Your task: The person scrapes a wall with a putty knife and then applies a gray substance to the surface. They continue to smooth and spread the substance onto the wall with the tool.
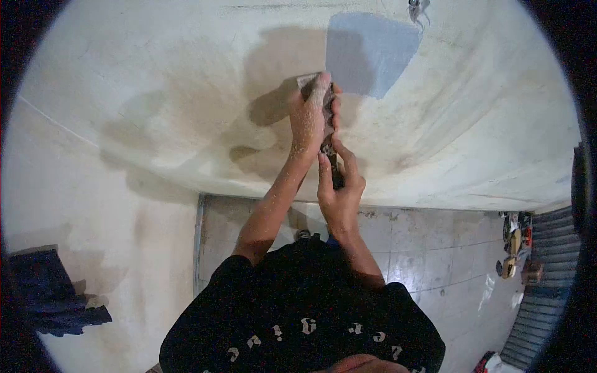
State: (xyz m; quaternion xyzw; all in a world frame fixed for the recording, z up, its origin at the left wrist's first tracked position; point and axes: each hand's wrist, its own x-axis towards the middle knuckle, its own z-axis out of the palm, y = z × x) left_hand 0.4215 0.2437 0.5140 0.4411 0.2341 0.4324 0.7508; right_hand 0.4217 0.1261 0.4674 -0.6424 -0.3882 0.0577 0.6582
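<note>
A long, narrow sanding block (pixel 329 115), dark with a paler far end, lies against a pale, stained wall (pixel 205 68). My left hand (pixel 308 121), dusted with pale powder, is closed around its upper part, thumb stretched along the top and fingertips showing at the right side. Lower down, my right hand (pixel 342 193) grips the near end between thumb and fingers. The block's face against the wall is hidden. Just beyond its far end, to the right, is a blue-grey patch (pixel 388 53) on the wall.
A metal fitting (pixel 415 5) sticks out above the patch. Dark cloth (pixel 43 292) hangs at the left. Grey tiled floor (pixel 429 248) lies below, with several small items (pixel 511 252) beside a corrugated panel (pixel 550 248) at the right. Shadows of my arms fall across the wall.
</note>
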